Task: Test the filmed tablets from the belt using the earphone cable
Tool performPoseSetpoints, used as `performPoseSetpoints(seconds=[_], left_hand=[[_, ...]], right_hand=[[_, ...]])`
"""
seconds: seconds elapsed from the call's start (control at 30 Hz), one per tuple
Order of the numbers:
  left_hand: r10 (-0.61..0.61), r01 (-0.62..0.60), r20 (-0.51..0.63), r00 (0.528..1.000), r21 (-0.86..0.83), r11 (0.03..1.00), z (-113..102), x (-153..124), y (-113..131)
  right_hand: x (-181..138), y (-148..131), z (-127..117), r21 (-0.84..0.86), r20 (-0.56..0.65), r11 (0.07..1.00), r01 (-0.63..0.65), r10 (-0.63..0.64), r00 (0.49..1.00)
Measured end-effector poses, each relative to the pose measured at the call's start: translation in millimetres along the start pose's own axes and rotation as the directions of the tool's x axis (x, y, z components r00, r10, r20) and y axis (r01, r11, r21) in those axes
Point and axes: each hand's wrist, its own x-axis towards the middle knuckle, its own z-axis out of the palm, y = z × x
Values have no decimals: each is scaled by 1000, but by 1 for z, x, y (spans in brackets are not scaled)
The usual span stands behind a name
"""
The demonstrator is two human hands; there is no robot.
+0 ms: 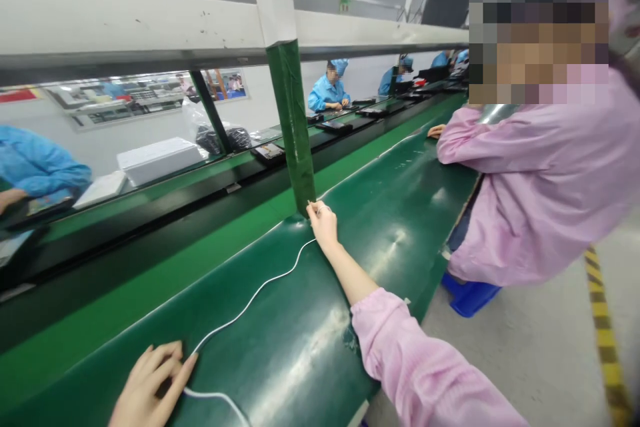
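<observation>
A thin white cable [260, 290] runs in loose bends across the green work surface [280, 347]. At the foot of the green-wrapped post [293, 127], my right hand [325, 221] is closed in a pinch on the cable's far part, arm stretched out in a pink sleeve. What lies between those fingertips is too small to see well. My left hand [153, 383] rests low at the left, fingers bent around the cable, which passes behind the thumb-side finger. From there the cable curves on toward the bottom edge.
A person in a pink smock [540, 173] sits at the right on a blue stool [470, 293], one hand on the bench. Beyond a bright green strip, black devices [335, 127] line another bench with workers in blue. A white box [159, 160] stands there. Overhead runs a white beam [130, 17].
</observation>
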Motion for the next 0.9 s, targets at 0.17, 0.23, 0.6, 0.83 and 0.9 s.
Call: performPoseSetpoints(seconds=[0.17,0.23,0.6,0.83,0.9], left_hand=[[47,-46,-5,999,38,998,-7,10,9],[55,-54,-19,998,37,998,-5,8,8],[-21,21,-6,1000,-54,998,-1,5,13],[-66,68,22,998,-101,993,-5,6,27],[-92,94,20,996,-111,989,-4,5,28]], right_hand=[[0,0,2,64,54,997,-45,42,998],[1,-5,1,81,62,996,-49,44,997],[4,-19,-24,49,282,967,-248,225,933],[-2,-30,-31,68,439,899,-432,362,822],[-4,-36,-30,95,491,862,-497,394,777]])
